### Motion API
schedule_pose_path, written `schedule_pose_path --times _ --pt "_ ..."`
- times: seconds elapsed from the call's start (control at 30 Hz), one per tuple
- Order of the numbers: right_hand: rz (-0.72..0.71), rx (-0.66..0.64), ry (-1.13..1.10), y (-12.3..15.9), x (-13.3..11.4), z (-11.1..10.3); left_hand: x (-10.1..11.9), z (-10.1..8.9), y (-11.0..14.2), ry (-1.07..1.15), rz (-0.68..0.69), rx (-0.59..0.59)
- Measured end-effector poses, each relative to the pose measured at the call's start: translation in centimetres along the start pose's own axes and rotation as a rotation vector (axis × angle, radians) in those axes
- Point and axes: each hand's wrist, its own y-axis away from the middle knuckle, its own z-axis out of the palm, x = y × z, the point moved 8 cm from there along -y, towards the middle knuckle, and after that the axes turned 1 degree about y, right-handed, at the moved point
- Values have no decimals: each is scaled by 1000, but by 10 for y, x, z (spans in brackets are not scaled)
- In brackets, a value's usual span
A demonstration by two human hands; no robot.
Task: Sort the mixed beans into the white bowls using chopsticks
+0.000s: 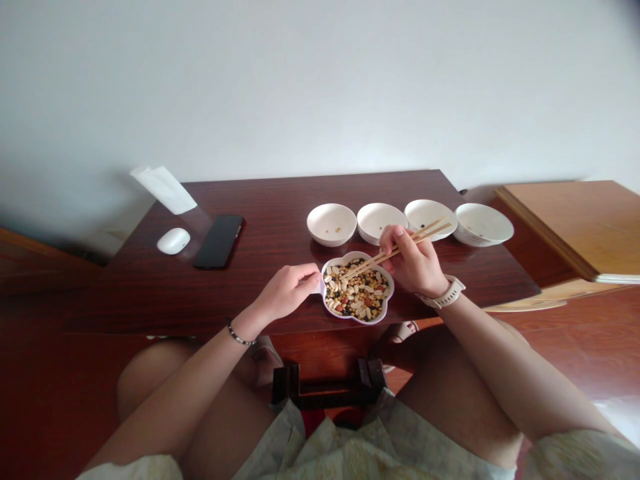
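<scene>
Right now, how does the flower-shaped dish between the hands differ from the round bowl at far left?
The flower-shaped dish has a scalloped rim, the round bowl a plain circular one. The dish is heaped with mixed beans; the bowl holds a few bits. The dish sits nearer the camera than the bowl. Both are white.

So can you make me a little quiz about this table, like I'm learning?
1. Which hand holds the wooden chopsticks?
2. How many small white bowls stand in the row behind the flower-shaped bowl?
3. True or false: the black phone lies beside the white mouse.

Key: 1. The right hand. 2. Four. 3. True.
</scene>
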Motion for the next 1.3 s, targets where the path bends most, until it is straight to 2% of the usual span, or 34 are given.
schedule_pose_path --times 0.27,0.6,0.9,1.3 --pt "7 -22 -22 1 0 2 0 1 0 0 -4 -2" --pt "-7 39 -25 0 -2 -4 -1 1 0 -1 -6 4" --pt "-13 25 -17 1 -8 -6 -4 2 0 -17 -11 1" --pt "2 -33 80 3 8 -1 0 2 0 -15 6 0"
